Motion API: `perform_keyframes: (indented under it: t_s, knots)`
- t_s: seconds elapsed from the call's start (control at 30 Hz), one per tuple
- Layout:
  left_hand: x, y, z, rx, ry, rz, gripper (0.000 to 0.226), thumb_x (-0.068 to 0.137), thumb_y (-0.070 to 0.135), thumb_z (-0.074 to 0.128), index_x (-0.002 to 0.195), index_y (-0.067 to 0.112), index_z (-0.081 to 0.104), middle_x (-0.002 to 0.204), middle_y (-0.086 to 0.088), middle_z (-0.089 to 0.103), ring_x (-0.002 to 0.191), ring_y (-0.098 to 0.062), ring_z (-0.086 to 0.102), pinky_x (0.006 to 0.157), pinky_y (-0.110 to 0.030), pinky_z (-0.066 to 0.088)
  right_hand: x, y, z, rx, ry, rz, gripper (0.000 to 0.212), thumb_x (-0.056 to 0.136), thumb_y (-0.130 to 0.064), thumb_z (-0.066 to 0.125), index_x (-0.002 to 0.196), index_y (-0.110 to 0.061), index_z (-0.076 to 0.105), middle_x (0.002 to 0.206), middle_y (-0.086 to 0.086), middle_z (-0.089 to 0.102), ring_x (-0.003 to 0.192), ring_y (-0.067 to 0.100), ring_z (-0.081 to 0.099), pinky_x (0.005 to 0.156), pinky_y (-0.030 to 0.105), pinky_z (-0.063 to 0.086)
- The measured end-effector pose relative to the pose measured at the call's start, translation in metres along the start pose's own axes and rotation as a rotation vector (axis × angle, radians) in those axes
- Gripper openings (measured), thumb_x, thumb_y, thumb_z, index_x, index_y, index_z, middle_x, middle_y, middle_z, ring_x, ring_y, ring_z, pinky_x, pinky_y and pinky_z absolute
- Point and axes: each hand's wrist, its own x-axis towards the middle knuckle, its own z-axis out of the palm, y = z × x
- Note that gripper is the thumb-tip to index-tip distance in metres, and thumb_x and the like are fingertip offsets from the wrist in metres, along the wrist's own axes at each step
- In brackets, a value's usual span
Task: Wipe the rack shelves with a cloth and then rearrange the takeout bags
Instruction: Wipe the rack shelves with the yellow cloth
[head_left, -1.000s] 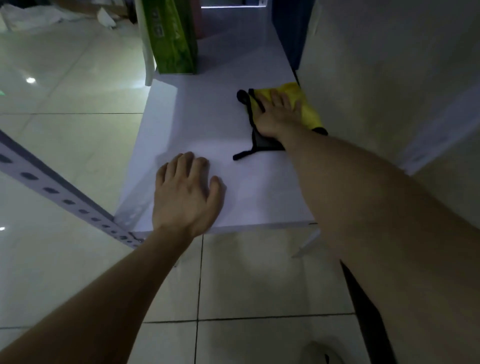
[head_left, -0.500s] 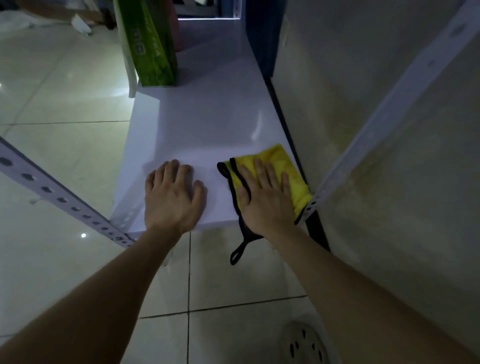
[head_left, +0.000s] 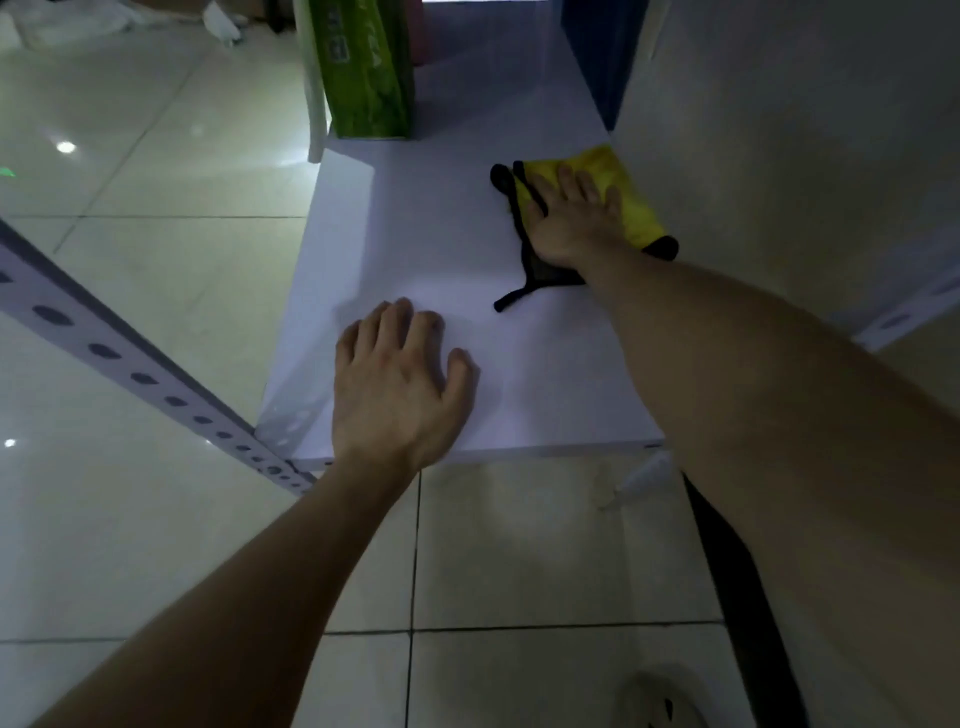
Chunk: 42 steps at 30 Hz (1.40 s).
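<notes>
Half a second ago our right hand (head_left: 571, 218) had the cloth (head_left: 631, 208) pulled back to the near corner of the shelf (head_left: 441, 244), its black trim hanging over the edge. Now we have pushed it away again, to about 1 o'clock on the shelf, close along the wall. We judge this to be a back-and-forth wiping stroke on the wall-side strip, so the wiping is still under way and the bags must wait.

Our right hand lies flat on the cloth, fingers straight and spread, pressing rather than clutching. Our left hand (head_left: 400, 384) rests open on the bare shelf at 6 o'clock, near the front edge, where it has stayed as a brace.

The cloth's long axis runs roughly from 11 to 5 o'clock, yellow face up, its black edge on the left. A black loop trails out toward 7 o'clock.

The green takeout bag (head_left: 363, 78) stands upright at 11 o'clock, well apart from the cloth.
</notes>
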Motion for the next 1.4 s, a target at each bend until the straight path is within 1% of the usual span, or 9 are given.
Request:
perform_keyframes:
  t_s: [0.23, 0.47, 0.63, 0.73, 0.9, 1.07, 1.13, 1.23, 1.4]
  knots:
    - [0.001, 0.0, -0.004, 0.014, -0.011, 0.002, 0.039, 0.104, 0.049, 0.045, 0.125, 0.018, 0.058, 0.131, -0.008, 0.059, 0.125, -0.032, 0.052, 0.113, -0.05, 0.038, -0.17, 0.01, 0.025, 0.065, 0.063, -0.047, 0.059, 0.112, -0.053, 0.012, 0.169, -0.04, 0.011, 0.179, -0.002, 0.001, 0.165, 0.022, 0.001, 0.131, 0.055, -0.002]
    - [-0.016, 0.0, -0.061, -0.13, -0.236, 0.088, 0.054, 0.109, 0.037, 0.055, 0.155, 0.01, 0.049, 0.159, -0.014, 0.052, 0.144, -0.036, 0.05, 0.121, -0.046, 0.04, -0.219, 0.009, 0.035, 0.059, 0.042, -0.064, 0.059, 0.112, -0.054, 0.014, 0.169, -0.041, 0.013, 0.179, -0.006, -0.003, 0.165, 0.019, -0.004, 0.131, 0.053, -0.003]
    - [-0.08, -0.038, -0.132, -0.249, -0.282, -0.018, 0.026, 0.106, 0.038, 0.062, 0.125, 0.024, 0.07, 0.126, 0.002, 0.071, 0.107, -0.018, 0.069, 0.085, -0.03, 0.051, -0.218, 0.004, 0.03, 0.043, 0.003, -0.049, 0.059, 0.113, -0.053, 0.01, 0.17, -0.04, 0.004, 0.178, -0.006, -0.009, 0.165, 0.019, -0.009, 0.131, 0.054, -0.007]
    - [-0.082, -0.056, -0.153, -0.21, -0.364, -0.292, 0.028, 0.107, 0.042, 0.059, 0.099, 0.017, 0.067, 0.1, -0.003, 0.07, 0.1, -0.03, 0.07, 0.078, -0.035, 0.048, -0.214, -0.018, 0.031, 0.037, -0.014, 0.003, 0.06, 0.113, -0.052, 0.011, 0.17, -0.038, 0.001, 0.179, -0.003, -0.01, 0.165, 0.022, -0.008, 0.13, 0.057, -0.008]
    - [-0.061, -0.057, -0.156, -0.414, -0.185, -0.742, 0.072, 0.099, 0.062, 0.065, 0.13, -0.001, 0.052, 0.119, -0.019, 0.068, 0.11, -0.042, 0.067, 0.073, -0.038, 0.041, -0.218, -0.123, 0.044, 0.016, -0.011, -0.236, 0.06, 0.112, -0.046, 0.021, 0.17, -0.039, 0.006, 0.179, -0.001, -0.001, 0.165, 0.026, -0.002, 0.128, 0.063, -0.002]
    - [-0.054, -0.047, -0.156, -0.492, 0.063, -0.581, 0.046, 0.102, 0.041, 0.07, 0.126, 0.015, 0.04, 0.086, 0.013, 0.059, 0.089, -0.029, 0.059, 0.072, -0.035, 0.038, -0.221, -0.197, 0.054, 0.005, -0.075, -0.51, 0.059, 0.111, -0.053, 0.019, 0.169, -0.041, 0.014, 0.179, -0.003, 0.002, 0.165, 0.023, 0.0, 0.129, 0.058, -0.001]
    - [-0.051, -0.043, -0.153, -0.49, 0.109, -0.569, 0.036, 0.103, 0.035, 0.068, 0.118, 0.017, 0.041, 0.083, 0.008, 0.058, 0.083, -0.029, 0.055, 0.07, -0.035, 0.038, -0.21, -0.18, 0.054, 0.038, -0.054, -0.547, 0.055, 0.112, -0.053, 0.021, 0.166, -0.045, 0.022, 0.178, -0.004, 0.012, 0.164, 0.022, 0.007, 0.13, 0.053, 0.002]
    - [-0.05, -0.041, -0.152, -0.495, 0.142, -0.565, 0.03, 0.104, 0.028, 0.065, 0.12, 0.014, 0.044, 0.097, -0.004, 0.066, 0.086, -0.033, 0.066, 0.073, -0.041, 0.053, -0.179, -0.115, 0.044, 0.126, 0.039, -0.355, 0.052, 0.113, -0.051, 0.023, 0.164, -0.048, 0.026, 0.176, -0.003, 0.019, 0.164, 0.021, 0.009, 0.13, 0.051, 0.003]
    - [-0.052, -0.047, -0.148, -0.486, 0.16, -0.542, 0.026, 0.101, 0.02, 0.064, 0.119, 0.014, 0.045, 0.091, 0.002, 0.065, 0.083, -0.03, 0.068, 0.076, -0.042, 0.058, -0.117, -0.008, 0.028, 0.106, 0.004, 0.186, 0.064, 0.111, -0.052, 0.01, 0.171, -0.032, 0.005, 0.179, 0.002, -0.004, 0.165, 0.025, -0.008, 0.129, 0.056, -0.011]
